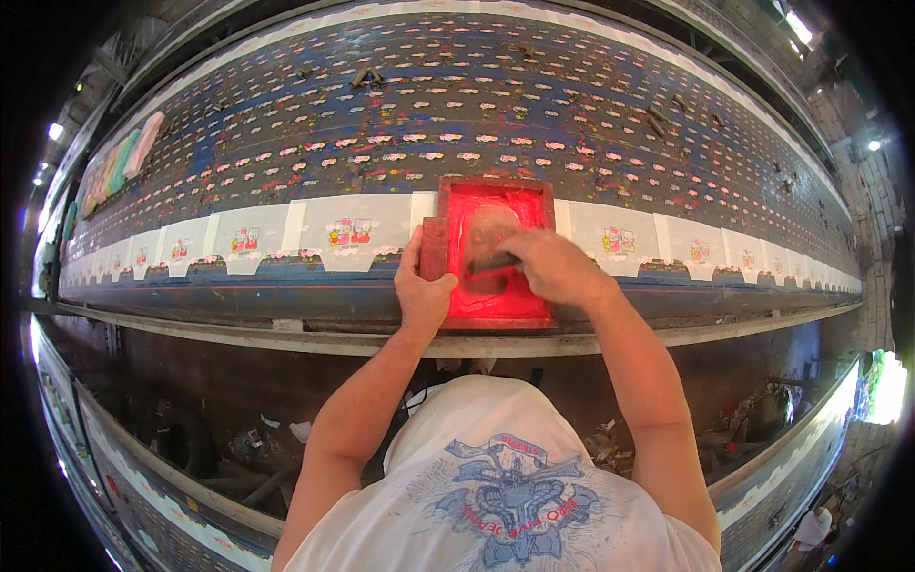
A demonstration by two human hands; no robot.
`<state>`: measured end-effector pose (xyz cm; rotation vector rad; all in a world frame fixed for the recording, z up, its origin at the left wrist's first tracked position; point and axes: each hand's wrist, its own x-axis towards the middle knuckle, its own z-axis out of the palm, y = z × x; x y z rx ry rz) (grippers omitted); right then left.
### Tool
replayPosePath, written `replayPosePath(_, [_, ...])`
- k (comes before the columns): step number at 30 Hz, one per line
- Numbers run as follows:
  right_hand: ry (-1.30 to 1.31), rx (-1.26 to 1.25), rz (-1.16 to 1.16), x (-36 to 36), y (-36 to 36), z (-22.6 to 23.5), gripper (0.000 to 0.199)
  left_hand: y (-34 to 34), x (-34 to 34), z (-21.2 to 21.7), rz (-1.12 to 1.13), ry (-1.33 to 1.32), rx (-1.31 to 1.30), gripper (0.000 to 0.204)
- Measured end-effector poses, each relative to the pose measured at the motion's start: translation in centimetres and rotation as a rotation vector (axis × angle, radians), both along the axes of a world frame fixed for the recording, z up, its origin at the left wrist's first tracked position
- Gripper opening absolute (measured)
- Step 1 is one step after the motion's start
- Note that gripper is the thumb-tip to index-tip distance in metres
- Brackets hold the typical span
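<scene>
A screen-printing frame (550, 305) with red ink spread over its mesh lies on the long table, across the row of white fabric pieces. My left hand (422, 294) is closed around the block (434, 250) on the frame's left side. In my right hand (560, 270) is a dark squeegee (493, 261), held over the inked mesh inside the frame. Motion smears the squeegee and the fingertips. Cartoon figures are printed on the white fabric piece (367, 212) to the left and on the one to the right (620, 217). The frame hides the fabric beneath it.
Several rows of small white-and-pink marks cover the dark tabletop (315, 114). Folded pastel cloths (124, 160) lie at the far left. Dark scraps (368, 76) are scattered toward the back. A pale rail (229, 322) runs along the near edge, with litter (250, 440) on the floor below.
</scene>
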<state>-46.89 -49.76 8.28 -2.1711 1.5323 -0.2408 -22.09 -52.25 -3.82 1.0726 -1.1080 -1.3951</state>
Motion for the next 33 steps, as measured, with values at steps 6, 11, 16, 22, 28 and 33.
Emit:
replayPosePath(6, [-0.032, -0.29, -0.123, -1.2, -4.4, -3.5, 0.05, 0.0, -0.1, 0.0, -0.005, 0.002, -0.029, 0.097])
replayPosePath(11, [0.031, -0.355, -0.141, 1.2, -1.7, -4.3, 0.063, 0.3, 0.1, 0.2, 0.004, -0.021, -0.026, 0.095])
replayPosePath(16, [0.019, -0.402, -0.114, 3.3, 4.1, -5.0, 0.06, 0.4, 0.3, 0.1, -0.01, -0.062, -0.031, 0.093])
replayPosePath(22, [0.0, -0.355, -0.116, 5.2, 8.7, -3.9, 0.06, 0.4, 0.0, 0.1, 0.016, -0.221, -0.11, 0.091])
replayPosePath(28, [-0.066, -0.244, -0.129, 5.3, 10.9, -2.7, 0.046, 0.1, 0.1, 0.1, -0.004, -0.187, -0.136, 0.093])
replayPosePath(33, [-0.21, -0.397, -0.315, 3.4, 13.2, -3.7, 0.048, 0.4, -0.3, 1.7, 0.009, -0.176, -0.074, 0.096])
